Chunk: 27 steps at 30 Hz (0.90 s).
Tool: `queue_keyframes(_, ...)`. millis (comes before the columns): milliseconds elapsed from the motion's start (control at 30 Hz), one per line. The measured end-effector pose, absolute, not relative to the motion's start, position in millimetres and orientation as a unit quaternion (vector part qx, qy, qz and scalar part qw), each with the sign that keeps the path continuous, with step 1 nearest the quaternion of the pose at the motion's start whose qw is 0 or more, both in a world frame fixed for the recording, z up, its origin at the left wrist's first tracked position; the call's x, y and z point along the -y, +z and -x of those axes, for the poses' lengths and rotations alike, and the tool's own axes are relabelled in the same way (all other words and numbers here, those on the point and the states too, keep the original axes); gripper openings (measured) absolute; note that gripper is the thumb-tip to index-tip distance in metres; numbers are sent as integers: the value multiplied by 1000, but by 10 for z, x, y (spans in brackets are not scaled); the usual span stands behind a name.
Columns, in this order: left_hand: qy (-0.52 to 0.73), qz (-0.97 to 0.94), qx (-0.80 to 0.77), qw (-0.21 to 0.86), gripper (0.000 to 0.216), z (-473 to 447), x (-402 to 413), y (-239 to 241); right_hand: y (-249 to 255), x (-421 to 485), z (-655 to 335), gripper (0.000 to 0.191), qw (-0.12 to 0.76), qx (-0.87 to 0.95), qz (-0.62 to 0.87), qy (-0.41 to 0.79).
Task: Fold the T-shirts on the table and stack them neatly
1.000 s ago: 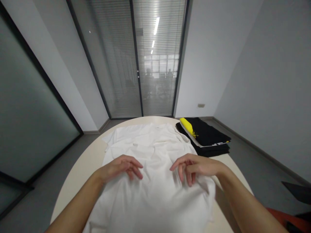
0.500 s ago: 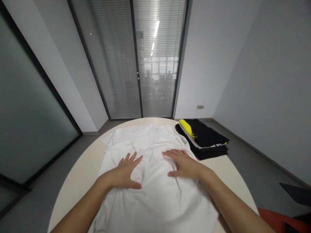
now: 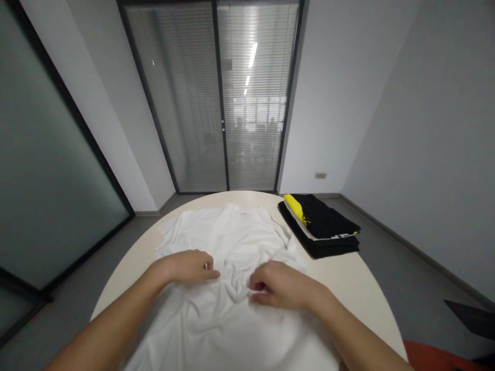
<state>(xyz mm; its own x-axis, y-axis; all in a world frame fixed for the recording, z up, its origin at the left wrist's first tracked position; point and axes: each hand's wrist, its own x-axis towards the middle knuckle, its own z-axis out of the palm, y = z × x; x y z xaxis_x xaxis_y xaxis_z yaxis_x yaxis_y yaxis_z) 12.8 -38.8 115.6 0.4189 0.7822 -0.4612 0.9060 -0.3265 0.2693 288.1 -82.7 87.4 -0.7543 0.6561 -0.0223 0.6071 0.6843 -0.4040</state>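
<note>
A white T-shirt (image 3: pixel 232 330) lies spread on the round table, its neckline at the far side and its near part blurred. My left hand (image 3: pixel 193 266) is closed on the shirt's left middle, fingers curled under and thumb pointing inward. Opposite it, my right hand (image 3: pixel 276 283) is curled too, gripping the cloth between fingers and thumb. Wrinkles bunch up in the fabric between both hands. The fingertips are partly hidden.
A stack of folded dark clothes (image 3: pixel 325 219), the top one black with a yellow patch, lies at the table's right rear. The pale tabletop (image 3: pixel 365 288) has a rounded edge. Something red (image 3: pixel 433 358) stands at the lower right. Glass doors with blinds (image 3: pixel 251 144) are behind.
Both hands had fingers spread flat on the shirt; now they are curled on the cloth and closer to me. The fabric between them has bunched, and the view has tilted slightly upward.
</note>
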Motion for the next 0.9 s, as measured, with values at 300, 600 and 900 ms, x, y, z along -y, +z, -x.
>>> queue_keyframes(300,15,-726,-684,70,65,2,-376,464,868,1084,-2576,24,30,890,294,348)
queue_keyframes(600,21,-621,-781,61,80,459,-454,-27,900,625,-3220,45,52,667,743,21)
queue_keyframes(900,10,-617,-786,-34,70,466,-425,193,689,383,-3376,28,108,654,746,66)
